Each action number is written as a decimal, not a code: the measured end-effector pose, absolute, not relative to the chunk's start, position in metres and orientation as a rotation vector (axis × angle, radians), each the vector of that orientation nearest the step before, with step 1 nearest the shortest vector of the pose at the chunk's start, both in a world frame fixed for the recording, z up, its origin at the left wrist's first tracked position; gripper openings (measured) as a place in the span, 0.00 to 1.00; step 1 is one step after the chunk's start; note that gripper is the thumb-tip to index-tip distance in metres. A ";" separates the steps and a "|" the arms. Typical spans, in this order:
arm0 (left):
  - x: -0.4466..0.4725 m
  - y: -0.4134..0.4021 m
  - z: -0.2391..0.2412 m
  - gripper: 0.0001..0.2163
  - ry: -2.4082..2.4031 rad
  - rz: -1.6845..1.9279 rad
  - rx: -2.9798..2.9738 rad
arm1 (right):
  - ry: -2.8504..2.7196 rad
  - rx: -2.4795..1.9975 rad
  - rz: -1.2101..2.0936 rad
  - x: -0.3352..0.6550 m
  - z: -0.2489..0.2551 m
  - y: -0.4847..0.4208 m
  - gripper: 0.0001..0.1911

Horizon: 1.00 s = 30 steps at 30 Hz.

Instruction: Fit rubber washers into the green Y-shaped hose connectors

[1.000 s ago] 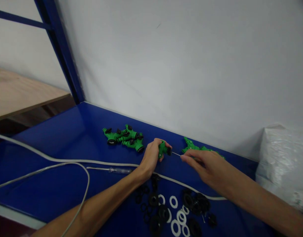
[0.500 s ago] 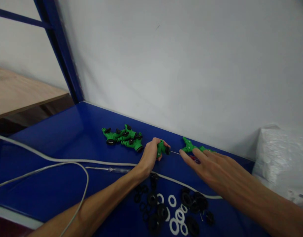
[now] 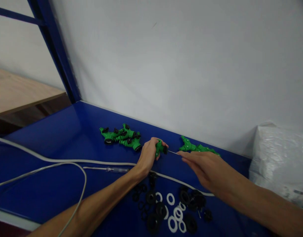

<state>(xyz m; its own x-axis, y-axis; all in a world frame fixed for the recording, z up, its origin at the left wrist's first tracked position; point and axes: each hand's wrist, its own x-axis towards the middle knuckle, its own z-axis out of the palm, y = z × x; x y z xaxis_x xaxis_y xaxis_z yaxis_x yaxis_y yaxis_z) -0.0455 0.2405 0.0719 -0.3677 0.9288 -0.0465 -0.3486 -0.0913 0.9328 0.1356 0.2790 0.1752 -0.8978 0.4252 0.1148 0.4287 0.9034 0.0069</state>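
Note:
My left hand (image 3: 148,154) is closed round a green plastic hose fitting (image 3: 159,148) with a black end, held just above the blue tabletop (image 3: 67,138). My right hand (image 3: 205,168) pinches a thin metal tool (image 3: 174,152) whose tip touches the fitting's black end. Behind my right hand lies a pile of green fittings (image 3: 197,148). Another group of green fittings (image 3: 120,135) with black parts lies left of my left hand.
Black and white rings (image 3: 171,207) are scattered near the front. A grey cable (image 3: 67,161) loops across the table, and a clear-handled screwdriver (image 3: 111,170) lies beside it. A white plastic bag (image 3: 280,161) sits at right. The grey wall (image 3: 178,65) is close behind.
My right hand has shifted slightly, its fingers drawing back into a pinch on the thin tool. The left hand keeps its hold on the fitting. The camera has drifted a little right.

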 end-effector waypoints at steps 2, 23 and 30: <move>-0.046 0.240 0.072 0.16 1.186 1.660 0.758 | -2.868 -0.842 0.385 0.130 0.182 0.276 0.17; -0.046 0.240 0.077 0.16 1.103 1.606 0.741 | -2.975 -0.404 -1.082 0.137 0.196 0.260 0.23; -0.047 0.235 0.085 0.16 1.026 1.523 0.616 | -2.989 -0.028 -1.479 0.129 0.201 0.244 0.17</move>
<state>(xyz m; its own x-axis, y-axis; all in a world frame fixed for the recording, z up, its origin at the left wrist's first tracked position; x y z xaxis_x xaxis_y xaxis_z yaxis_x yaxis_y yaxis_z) -0.0470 0.2352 0.0852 -0.2204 0.9630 -0.1552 -0.5051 0.0234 0.8628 0.1294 0.2435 0.2007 -0.9813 0.1001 -0.1644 -0.0699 0.6102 0.7892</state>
